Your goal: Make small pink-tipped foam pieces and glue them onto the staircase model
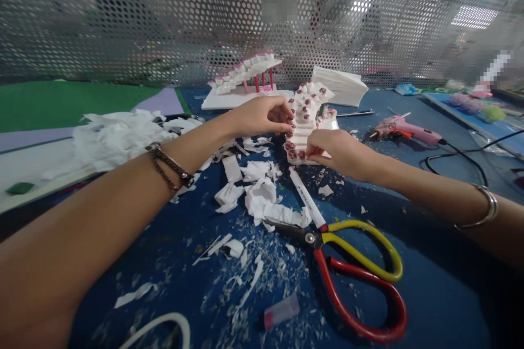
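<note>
A white model staircase with dark red flower-like bits along its edges stands between my hands. At its left edge, the curled fingers and thumb of my left hand grip the model. My right hand is closed in a pinch at the lower front steps, beside a dark red flower; its fingertips partly hide what they hold. Just in front lies an uncapped white marker with a dark red end. Scissors with one yellow and one red handle lie nearer to me.
White paper scraps litter the blue table. A marker cap lies in front. Behind stands a second white model on red posts. A pink glue gun with a black cord is at right, and crumpled white paper at left.
</note>
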`<state>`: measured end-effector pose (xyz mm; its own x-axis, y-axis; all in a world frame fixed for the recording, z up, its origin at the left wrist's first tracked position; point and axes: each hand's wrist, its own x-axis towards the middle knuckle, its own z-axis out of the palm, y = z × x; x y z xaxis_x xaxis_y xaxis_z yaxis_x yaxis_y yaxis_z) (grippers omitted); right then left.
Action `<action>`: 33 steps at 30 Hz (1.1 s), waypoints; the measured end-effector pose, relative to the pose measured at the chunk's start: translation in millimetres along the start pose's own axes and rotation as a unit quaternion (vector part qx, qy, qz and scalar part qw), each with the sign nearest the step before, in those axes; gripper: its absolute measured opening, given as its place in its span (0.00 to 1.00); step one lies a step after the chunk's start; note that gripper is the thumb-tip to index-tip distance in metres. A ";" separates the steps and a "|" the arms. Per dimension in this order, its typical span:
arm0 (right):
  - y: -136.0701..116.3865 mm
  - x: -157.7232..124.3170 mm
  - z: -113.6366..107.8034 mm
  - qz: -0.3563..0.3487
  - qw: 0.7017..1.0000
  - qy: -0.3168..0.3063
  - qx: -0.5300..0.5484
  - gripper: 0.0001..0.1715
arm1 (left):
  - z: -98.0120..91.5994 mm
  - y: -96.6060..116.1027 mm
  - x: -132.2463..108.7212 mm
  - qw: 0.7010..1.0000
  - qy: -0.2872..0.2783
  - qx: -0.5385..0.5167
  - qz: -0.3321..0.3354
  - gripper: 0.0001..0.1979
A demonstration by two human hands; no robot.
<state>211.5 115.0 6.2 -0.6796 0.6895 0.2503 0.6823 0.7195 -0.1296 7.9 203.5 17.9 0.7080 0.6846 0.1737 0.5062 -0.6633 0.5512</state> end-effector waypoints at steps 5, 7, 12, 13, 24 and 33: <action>5.8 -1.4 -8.7 -0.025 1.000 0.009 -0.015 0.08 | -3.0 1.8 -1.1 1.000 -0.024 -0.018 -0.004 0.17; 7.0 -0.9 -12.9 -0.030 0.999 0.010 -0.018 0.10 | -3.9 3.7 -1.2 0.999 -0.029 -0.020 -0.008 0.16; 4.0 3.6 -13.1 -0.026 0.999 -0.039 -0.014 0.11 | -3.6 7.4 -1.0 1.000 -0.021 -0.016 -0.009 0.16; 3.3 4.4 -11.7 -0.025 0.999 -0.044 -0.012 0.10 | -3.4 7.5 -0.9 1.000 -0.019 -0.015 -0.008 0.16; 4.1 3.7 -1.1 0.008 1.000 -0.006 0.028 0.07 | -2.7 3.7 -0.6 0.998 -0.031 -0.043 -0.021 0.17; 10.3 2.9 -9.2 0.015 0.999 -0.035 0.019 0.10 | -4.0 6.3 -1.3 0.998 -0.047 -0.042 -0.019 0.15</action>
<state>219.0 123.7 14.4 -0.6767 0.7142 0.1788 0.6930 0.6999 -0.1728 8.2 199.7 24.5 0.7335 0.6755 0.0761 0.4937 -0.6063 0.6234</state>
